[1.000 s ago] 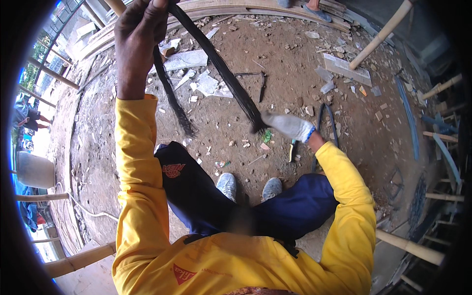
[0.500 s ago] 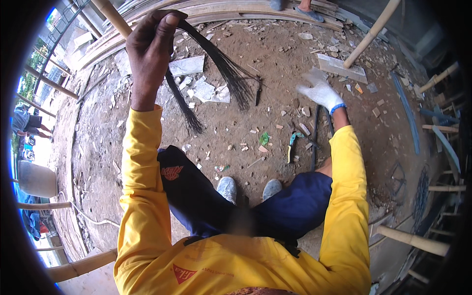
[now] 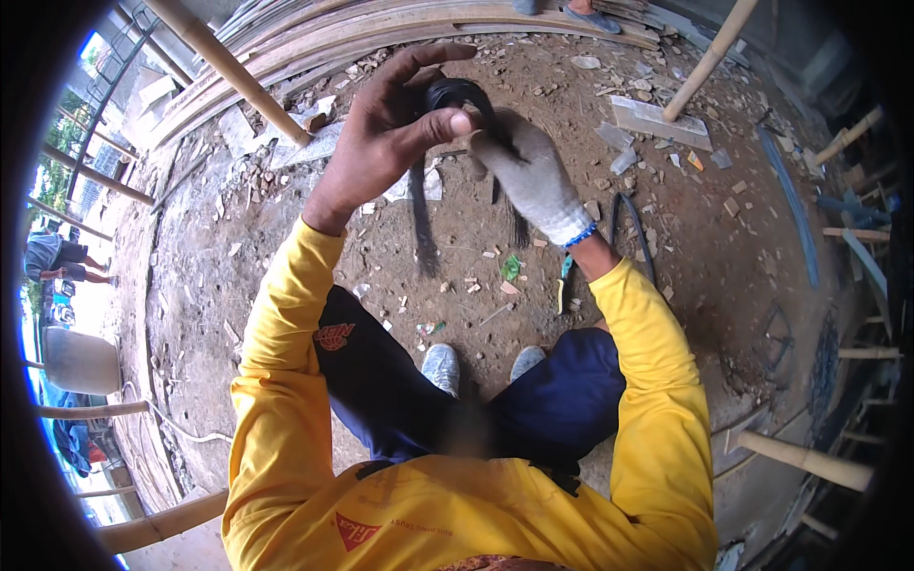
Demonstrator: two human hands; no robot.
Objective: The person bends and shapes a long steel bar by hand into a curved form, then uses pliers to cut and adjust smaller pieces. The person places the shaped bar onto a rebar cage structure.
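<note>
The bare left hand [image 3: 386, 138] curls loosely around the black strand bundle [image 3: 459, 92] above the littered ground [image 3: 705, 295]; the gloved right hand [image 3: 528, 181] grips it, hiding part. Pliers [image 3: 564, 285] lie below, near a bent dark strip [image 3: 642, 233]

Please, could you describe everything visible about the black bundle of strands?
The black bundle looks made of thin, wire-like strands. It is bent over at the top, with loose ends hanging on both sides above the ground. The bare left hand is at the bend; the gloved right hand grips it.
</note>
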